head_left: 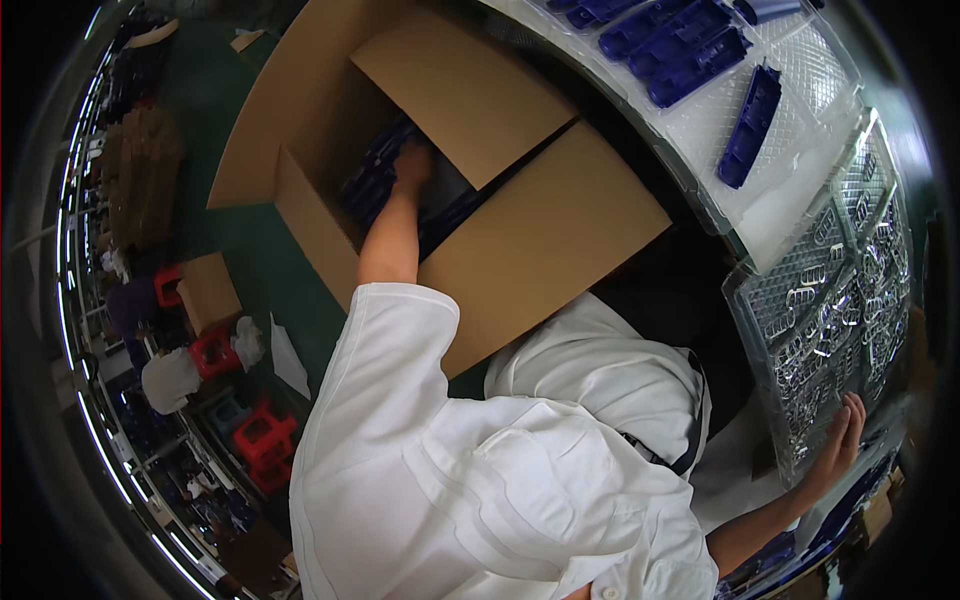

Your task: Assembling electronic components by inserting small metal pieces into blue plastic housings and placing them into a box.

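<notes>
Deep inside the open brown cardboard box (555, 235), we see dark blue, glossy, elongated plastic parts (368, 188) packed closely together, partly shaded and blurred. Our left hand (412, 165) reaches among them, its fingers too indistinct for us to tell how open they are or whether they grip anything. Our right hand (840, 440), loosely open with fingers extended and apparently holding nothing, is by the clear tray (752, 305) of shiny silver pieces (830, 320).
</notes>
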